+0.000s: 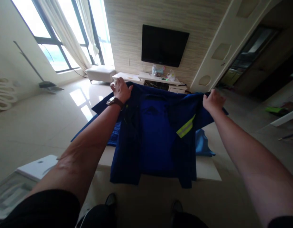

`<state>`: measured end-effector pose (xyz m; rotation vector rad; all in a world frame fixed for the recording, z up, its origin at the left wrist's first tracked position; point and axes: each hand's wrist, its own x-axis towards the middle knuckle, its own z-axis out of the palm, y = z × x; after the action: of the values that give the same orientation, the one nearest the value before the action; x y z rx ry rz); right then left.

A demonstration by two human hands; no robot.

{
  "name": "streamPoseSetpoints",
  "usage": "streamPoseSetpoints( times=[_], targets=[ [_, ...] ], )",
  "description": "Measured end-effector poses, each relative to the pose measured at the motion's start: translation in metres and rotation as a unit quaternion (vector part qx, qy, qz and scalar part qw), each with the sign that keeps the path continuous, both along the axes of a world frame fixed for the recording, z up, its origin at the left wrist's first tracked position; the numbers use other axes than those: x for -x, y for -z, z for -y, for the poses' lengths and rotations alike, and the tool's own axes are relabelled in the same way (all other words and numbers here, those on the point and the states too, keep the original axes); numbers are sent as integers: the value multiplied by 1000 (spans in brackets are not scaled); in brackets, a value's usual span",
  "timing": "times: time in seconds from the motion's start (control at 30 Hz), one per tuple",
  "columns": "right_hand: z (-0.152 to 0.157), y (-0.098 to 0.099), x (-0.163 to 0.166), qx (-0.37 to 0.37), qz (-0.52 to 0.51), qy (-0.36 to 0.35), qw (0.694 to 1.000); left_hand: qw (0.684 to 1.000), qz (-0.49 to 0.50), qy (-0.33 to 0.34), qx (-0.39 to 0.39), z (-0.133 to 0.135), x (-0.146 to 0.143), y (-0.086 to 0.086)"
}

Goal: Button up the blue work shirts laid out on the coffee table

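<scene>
A dark blue work jacket [156, 136] hangs spread out in front of me, its front open and a yellow-and-grey reflective strip showing on one side. My left hand [121, 89] grips it near one shoulder, with a watch on the wrist. At the opposite shoulder, my right hand [214, 100] is closed on the cloth. The lower edge of the jacket hangs free over the near side of a low pale table [209, 169]. Behind it, partly hidden, lie more blue cloth [114, 134] on the left and a lighter blue piece [203, 144] on the right.
A white box [38, 166] sits at the lower left. Beyond are a white bench [100, 74], a low TV stand [158, 78] with bags on it and a wall-mounted television [164, 46]. A long-handled dustpan [48, 85] stands near the left wall.
</scene>
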<state>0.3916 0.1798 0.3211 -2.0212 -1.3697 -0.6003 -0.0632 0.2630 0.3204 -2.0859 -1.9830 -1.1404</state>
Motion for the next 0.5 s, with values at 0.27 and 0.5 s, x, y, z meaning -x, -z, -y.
streamPoseSetpoints(
  times=[0.27, 0.5],
  targets=[
    [106, 211, 72, 210, -80, -162, 961, 963, -6, 138, 231, 105, -6, 216],
    [248, 359, 65, 434, -87, -110, 890, 901, -84, 245, 348, 254, -11, 351]
  ],
)
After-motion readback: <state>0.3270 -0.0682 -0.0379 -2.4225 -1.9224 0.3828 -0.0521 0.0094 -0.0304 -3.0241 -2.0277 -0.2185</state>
